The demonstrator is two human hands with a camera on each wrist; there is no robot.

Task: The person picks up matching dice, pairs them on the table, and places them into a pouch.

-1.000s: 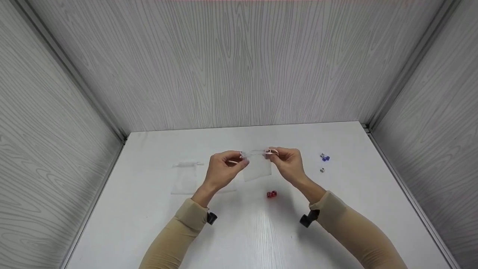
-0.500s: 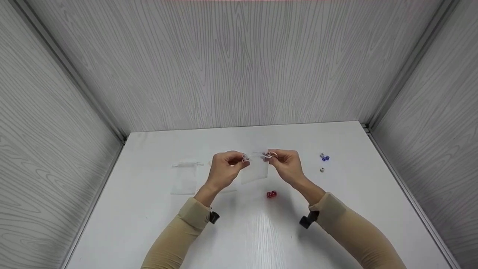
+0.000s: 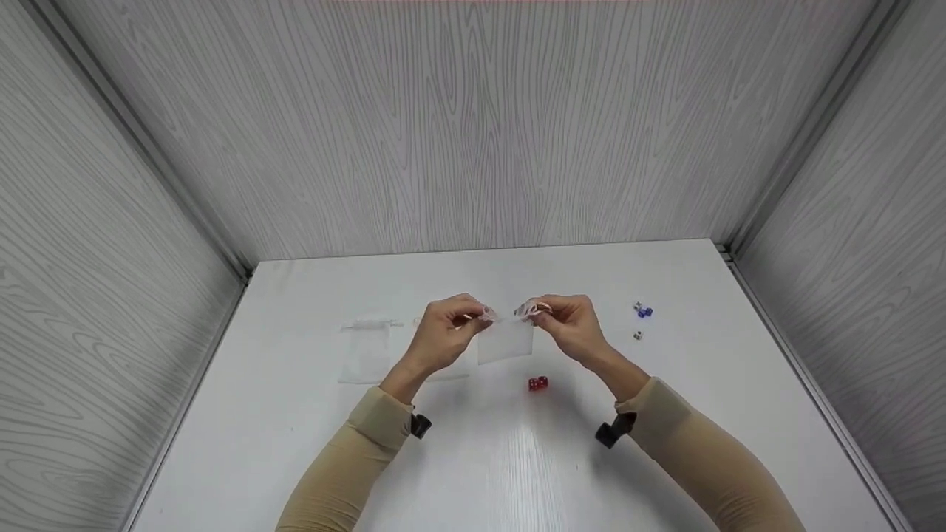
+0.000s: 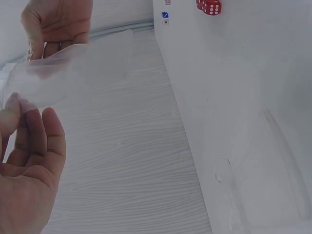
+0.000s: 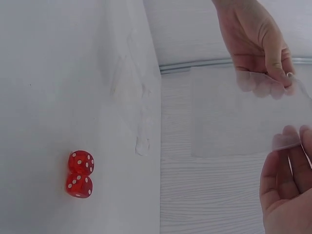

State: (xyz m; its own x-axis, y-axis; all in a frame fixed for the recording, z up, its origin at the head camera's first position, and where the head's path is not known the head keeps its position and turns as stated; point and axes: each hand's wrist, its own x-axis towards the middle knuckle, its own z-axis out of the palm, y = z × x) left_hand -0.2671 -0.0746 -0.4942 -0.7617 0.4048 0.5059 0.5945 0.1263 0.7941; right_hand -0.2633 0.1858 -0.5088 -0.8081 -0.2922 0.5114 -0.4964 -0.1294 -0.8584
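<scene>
A sheer white drawstring pouch [image 3: 506, 346] hangs above the table between both hands, its cord loops bunched at its upper corners. My left hand [image 3: 446, 334] pinches one upper corner between thumb and fingers. The opposite corner is pinched by my right hand [image 3: 573, 325]. Seen from the right wrist, the pouch [image 5: 229, 114] is flat and see-through, with fingers showing through its mesh. Two red dice [image 3: 538, 383] lie on the table below and slightly right of it, and the right wrist view shows these dice [image 5: 80, 173] touching, with white pips.
Another sheer pouch [image 3: 367, 353] lies flat on the white table [image 3: 244, 443] at left. A further pouch [image 3: 452, 375] is partly hidden behind the left hand. Several small blue and white dice [image 3: 643, 311] sit at right, near a single white die [image 3: 638, 335]. Grey wood-grain panels [image 3: 473, 133] enclose the table.
The pouch's top edge, stretched flat a second ago, is now gathered more toward both hands, with cord loops bunched at the fingertips. The pouch hangs slightly lower. The dice have not moved.
</scene>
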